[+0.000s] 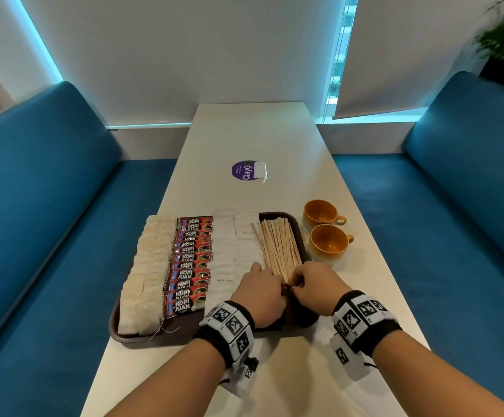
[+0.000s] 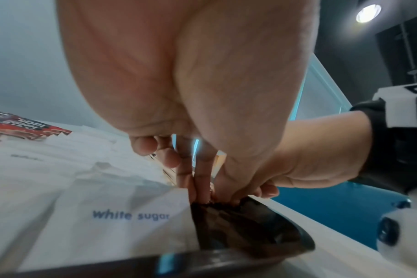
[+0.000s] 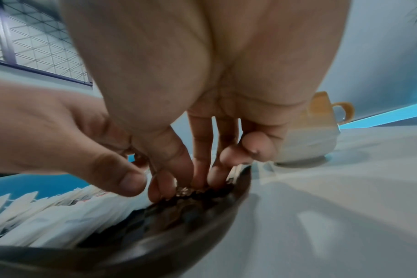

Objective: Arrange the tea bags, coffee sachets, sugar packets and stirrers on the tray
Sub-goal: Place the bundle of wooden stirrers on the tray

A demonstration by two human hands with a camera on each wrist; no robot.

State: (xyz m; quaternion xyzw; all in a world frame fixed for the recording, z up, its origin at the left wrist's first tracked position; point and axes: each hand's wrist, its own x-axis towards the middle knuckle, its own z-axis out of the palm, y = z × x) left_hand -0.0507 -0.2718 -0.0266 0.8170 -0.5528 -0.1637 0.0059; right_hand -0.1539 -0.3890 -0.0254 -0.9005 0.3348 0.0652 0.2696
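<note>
A dark brown rectangular plastic tray (image 1: 115, 322) lies on a long white table (image 1: 253, 130), filled in rows running from near to far: cream paper tea bags (image 1: 147, 275) at the left, red-and-black coffee sachets (image 1: 189, 266) printed "KOPI JUAN" next to them, white paper sugar packets (image 1: 229, 251) marked "white sugar" in the middle, and a bundle of thin pale wooden stirrers (image 1: 280, 248) at the right end. Both hands meet at the near ends of the stirrers, touching each other. The left hand (image 1: 259, 293) comes in from the left, lying partly over the nearest sugar packets, its fingers bent down with the tips pressed against the stirrer ends at the tray floor; the right hand (image 1: 316, 285) does the same from the right, thumb and fingertips (image 3: 161, 186) curled onto the same ends. Whether either hand truly pinches a stirrer or only pushes against the ends cannot be told, since the fingers hide the contact. Just right of the tray stand two orange glazed ceramic cups (image 1: 327, 236). Farther up the table lies a round purple sticker (image 1: 244, 172) with a small white packet (image 1: 259, 170) partly over it. Blue upholstered benches (image 1: 49, 176) flank the table.
</note>
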